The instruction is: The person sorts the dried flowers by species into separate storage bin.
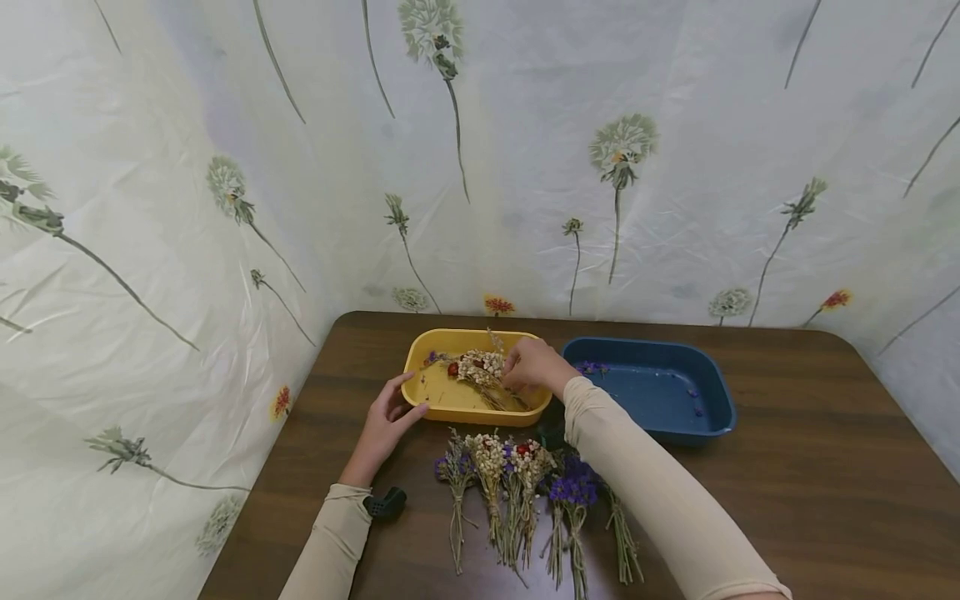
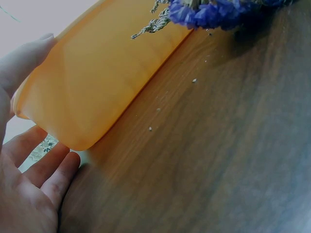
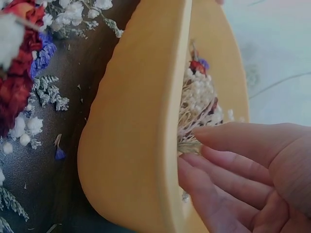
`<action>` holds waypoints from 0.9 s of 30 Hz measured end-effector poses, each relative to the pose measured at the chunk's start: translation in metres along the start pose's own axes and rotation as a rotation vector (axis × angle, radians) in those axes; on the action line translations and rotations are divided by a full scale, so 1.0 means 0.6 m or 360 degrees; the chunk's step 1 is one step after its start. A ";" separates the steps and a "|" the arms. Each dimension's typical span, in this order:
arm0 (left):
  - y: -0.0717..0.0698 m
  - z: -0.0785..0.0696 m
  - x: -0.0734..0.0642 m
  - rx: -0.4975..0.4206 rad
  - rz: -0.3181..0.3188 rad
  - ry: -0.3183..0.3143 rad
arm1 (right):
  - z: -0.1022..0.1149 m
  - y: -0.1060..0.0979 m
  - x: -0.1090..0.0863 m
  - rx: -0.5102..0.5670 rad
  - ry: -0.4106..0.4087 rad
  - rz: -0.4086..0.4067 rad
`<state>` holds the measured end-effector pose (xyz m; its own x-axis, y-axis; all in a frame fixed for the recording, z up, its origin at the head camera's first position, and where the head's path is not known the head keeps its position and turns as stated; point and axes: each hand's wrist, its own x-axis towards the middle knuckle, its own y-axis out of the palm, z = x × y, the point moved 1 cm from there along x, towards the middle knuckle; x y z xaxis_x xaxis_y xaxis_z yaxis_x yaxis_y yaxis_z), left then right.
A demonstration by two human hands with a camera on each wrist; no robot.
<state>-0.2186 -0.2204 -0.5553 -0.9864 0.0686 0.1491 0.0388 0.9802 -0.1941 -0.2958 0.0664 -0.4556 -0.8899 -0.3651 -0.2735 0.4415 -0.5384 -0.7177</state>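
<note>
A yellow tray point(image 1: 450, 414) holds a bunch of dried flowers point(image 1: 480, 367) with cream blossoms, dark red bits and pale stems. My right hand point(image 1: 534, 367) reaches over the tray's right side and pinches the stems; in the right wrist view the thumb and fingers meet at the stems point(image 3: 188, 147), partly hidden by the tray wall. My left hand point(image 1: 390, 421) rests against the tray's front left corner, thumb at the front and the other fingers along the left end. In the left wrist view, those fingers point(image 2: 53, 170) look fairly straight against the outer wall.
A blue tray point(image 1: 660, 400) with a few purple scraps stands right of the yellow one. Several tied dried bunches point(image 1: 517, 492) lie in a row in front, purple ones point(image 1: 576, 483) toward the right. Small crumbs dot the brown table point(image 1: 810, 467). A flower-printed sheet point(image 1: 525, 167) hangs behind.
</note>
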 end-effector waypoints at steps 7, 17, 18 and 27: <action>0.000 -0.005 -0.002 0.0022 0.0008 0.0025 | -0.002 -0.004 -0.004 0.0011 -0.0023 -0.0026; -0.001 -0.002 0.000 0.0010 0.0016 -0.0029 | 0.000 -0.023 -0.031 0.0274 -0.0064 -0.0085; -0.001 -0.002 0.000 0.0010 0.0020 -0.0037 | 0.000 -0.024 -0.033 0.0286 -0.0071 -0.0088; -0.001 -0.003 -0.001 0.0007 0.0010 0.0001 | -0.007 -0.033 -0.065 0.0337 -0.0136 -0.0137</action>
<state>-0.2176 -0.2209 -0.5534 -0.9861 0.0749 0.1485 0.0443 0.9789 -0.1993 -0.2705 0.0944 -0.4333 -0.9164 -0.3689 -0.1556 0.3866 -0.7144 -0.5833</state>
